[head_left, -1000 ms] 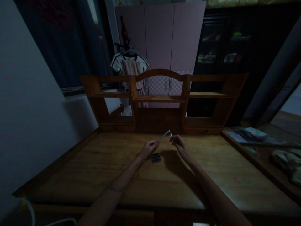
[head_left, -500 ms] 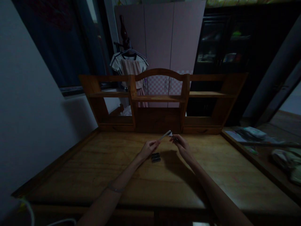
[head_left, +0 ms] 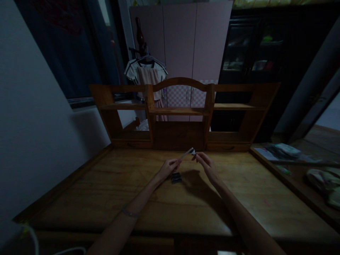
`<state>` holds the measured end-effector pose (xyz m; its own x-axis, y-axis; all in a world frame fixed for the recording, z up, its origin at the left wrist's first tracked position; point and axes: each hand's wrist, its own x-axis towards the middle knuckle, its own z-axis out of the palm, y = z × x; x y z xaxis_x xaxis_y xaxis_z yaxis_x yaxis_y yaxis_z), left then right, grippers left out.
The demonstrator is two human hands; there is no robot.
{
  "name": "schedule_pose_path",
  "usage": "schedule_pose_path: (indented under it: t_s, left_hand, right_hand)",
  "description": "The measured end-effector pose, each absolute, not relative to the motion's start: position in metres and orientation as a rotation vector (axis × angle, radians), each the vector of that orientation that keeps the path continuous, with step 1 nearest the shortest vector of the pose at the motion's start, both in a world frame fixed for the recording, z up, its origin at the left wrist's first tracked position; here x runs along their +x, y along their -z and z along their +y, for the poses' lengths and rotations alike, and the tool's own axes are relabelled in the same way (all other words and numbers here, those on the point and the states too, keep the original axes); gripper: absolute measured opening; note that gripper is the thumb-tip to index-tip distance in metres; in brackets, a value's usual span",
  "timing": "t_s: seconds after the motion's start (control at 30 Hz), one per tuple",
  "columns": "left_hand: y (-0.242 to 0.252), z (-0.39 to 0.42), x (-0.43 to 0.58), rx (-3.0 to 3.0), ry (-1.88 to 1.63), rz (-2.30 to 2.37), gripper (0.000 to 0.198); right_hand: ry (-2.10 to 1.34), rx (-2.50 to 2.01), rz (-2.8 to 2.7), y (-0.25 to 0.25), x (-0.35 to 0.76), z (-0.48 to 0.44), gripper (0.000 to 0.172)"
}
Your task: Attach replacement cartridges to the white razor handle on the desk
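Observation:
My left hand (head_left: 169, 168) is closed around the near end of a slim pale strip (head_left: 186, 153), which slants up to the right. At the strip's far end sits a small dark-and-silver piece (head_left: 193, 152); its exact kind is too small and dim to tell. My right hand (head_left: 205, 162) pinches this piece between thumb and fingertips. Just below my left hand, several small dark pieces (head_left: 176, 178) with shiny edges lie close together on the wooden desk top (head_left: 127, 191).
A wooden shelf unit (head_left: 180, 111) stands along the desk's back edge. To the left is a white wall (head_left: 32, 117). Beyond the right rim, a lower surface holds a pale bundled cloth (head_left: 322, 182) and a plastic-wrapped item (head_left: 287, 150). A white cable (head_left: 34, 237) shows at lower left.
My right fingers have shifted slightly on the small dark-and-silver piece, and less of its dark part shows. My left hand and the strip have barely moved.

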<state>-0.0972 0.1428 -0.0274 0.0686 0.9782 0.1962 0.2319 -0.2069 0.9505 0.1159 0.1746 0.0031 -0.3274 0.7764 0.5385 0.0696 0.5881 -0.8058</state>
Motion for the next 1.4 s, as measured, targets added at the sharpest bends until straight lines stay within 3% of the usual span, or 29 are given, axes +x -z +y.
schedule_pose_path:
  t_s: [0.6, 1.4]
  left_hand:
    - [0.033, 0.146, -0.098, 1.473, -1.212, 1.250, 0.052]
    - [0.035, 0.148, -0.101, 1.510, -1.313, 1.242, 0.051]
  right_hand:
    - [-0.731, -0.733, -1.770, -0.003, 0.114, 0.173, 0.027]
    - [-0.927, -0.659, -1.727, 0.000, 0.114, 0.180, 0.025]
